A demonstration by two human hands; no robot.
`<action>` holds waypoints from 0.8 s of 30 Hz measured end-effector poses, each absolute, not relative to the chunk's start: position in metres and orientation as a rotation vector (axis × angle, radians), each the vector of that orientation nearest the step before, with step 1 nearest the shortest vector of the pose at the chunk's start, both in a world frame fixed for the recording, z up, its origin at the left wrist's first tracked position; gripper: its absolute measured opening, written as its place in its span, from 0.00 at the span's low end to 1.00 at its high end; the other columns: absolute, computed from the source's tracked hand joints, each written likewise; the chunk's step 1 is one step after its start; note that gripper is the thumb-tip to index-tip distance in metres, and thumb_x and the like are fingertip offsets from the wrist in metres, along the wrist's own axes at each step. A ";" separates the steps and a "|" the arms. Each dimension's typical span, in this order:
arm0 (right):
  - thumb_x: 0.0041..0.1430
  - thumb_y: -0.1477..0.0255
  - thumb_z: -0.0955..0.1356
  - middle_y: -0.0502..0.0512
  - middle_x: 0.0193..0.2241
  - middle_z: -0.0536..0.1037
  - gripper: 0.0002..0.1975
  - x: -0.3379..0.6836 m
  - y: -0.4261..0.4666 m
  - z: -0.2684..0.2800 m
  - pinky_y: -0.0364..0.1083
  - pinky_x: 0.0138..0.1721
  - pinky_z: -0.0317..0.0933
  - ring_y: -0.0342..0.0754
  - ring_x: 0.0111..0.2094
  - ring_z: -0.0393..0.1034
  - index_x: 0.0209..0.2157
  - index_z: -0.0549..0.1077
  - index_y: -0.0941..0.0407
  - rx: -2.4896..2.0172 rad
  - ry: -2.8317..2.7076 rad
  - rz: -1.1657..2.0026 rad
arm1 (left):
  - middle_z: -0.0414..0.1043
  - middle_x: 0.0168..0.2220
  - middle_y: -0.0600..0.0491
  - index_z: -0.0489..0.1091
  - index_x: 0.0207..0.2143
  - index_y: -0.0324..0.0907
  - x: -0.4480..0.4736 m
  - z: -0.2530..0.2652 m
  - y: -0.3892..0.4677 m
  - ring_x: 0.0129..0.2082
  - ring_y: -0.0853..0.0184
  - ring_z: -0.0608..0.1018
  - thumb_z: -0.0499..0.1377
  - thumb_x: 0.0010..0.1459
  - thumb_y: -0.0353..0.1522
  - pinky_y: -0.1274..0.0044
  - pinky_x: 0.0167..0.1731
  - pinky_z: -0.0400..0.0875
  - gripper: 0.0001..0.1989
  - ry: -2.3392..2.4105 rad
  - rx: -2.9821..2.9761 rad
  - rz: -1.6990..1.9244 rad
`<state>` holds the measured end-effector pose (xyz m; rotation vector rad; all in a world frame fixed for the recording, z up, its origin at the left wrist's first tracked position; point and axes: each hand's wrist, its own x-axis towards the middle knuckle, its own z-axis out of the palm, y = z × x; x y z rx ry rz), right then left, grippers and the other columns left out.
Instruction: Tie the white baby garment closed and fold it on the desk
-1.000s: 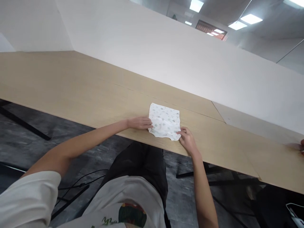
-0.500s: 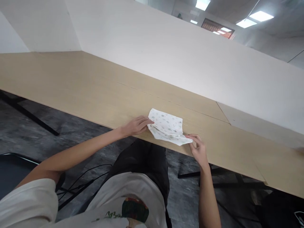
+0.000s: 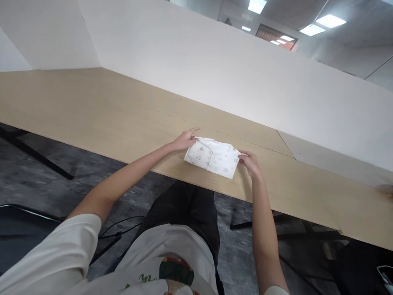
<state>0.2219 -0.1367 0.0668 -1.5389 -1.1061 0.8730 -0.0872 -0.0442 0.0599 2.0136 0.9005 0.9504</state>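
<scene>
A small white baby shirt (image 3: 211, 157) with a scattered print is folded into a flat rectangle over the wooden table. Its plain curved neckline lies along the far side, and a front seam runs down the middle. My left hand (image 3: 186, 139) pinches the far left corner between thumb and fingers, with the index finger stretched out beyond the cloth. On the other side, my right hand (image 3: 249, 162) grips the far right corner, its thumb and fingers closed on the fabric. How much of the shirt touches the tabletop I cannot tell.
The long light-wood table (image 3: 101, 119) runs across the view, its near edge close to my body. A white partition (image 3: 184, 61) rises behind it. At the lower left is a dark chair (image 3: 27, 233); black cables (image 3: 119, 233) hang near the floor beside it.
Both hands have moved away from the near edge, taking the shirt's raised near flap over. The shirt is now folded shorter, and its neckline and front seam show on top.
</scene>
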 end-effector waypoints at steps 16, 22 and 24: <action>0.43 0.74 0.69 0.55 0.25 0.75 0.10 0.219 -0.098 0.026 0.40 0.23 0.58 0.42 0.21 0.66 0.31 0.73 0.62 -1.710 -1.150 0.733 | 0.75 0.40 0.44 0.67 0.52 0.36 -0.074 0.013 -0.015 0.39 0.64 0.76 0.57 0.53 0.34 0.72 0.43 0.70 0.23 1.060 1.901 1.067; 0.46 0.72 0.67 0.60 0.30 0.77 0.12 0.220 -0.087 0.014 0.41 0.28 0.60 0.45 0.28 0.70 0.34 0.74 0.63 -1.765 -1.216 0.541 | 0.75 0.44 0.44 0.70 0.46 0.37 -0.075 0.002 -0.008 0.41 0.63 0.76 0.56 0.54 0.33 0.71 0.44 0.70 0.17 1.046 1.942 1.057; 0.47 0.72 0.66 0.60 0.32 0.78 0.13 0.221 -0.085 0.008 0.42 0.32 0.61 0.46 0.30 0.70 0.35 0.75 0.63 -1.778 -1.296 0.451 | 0.75 0.44 0.45 0.70 0.47 0.37 -0.077 -0.001 -0.008 0.42 0.62 0.76 0.55 0.54 0.33 0.70 0.45 0.70 0.18 1.051 1.977 1.041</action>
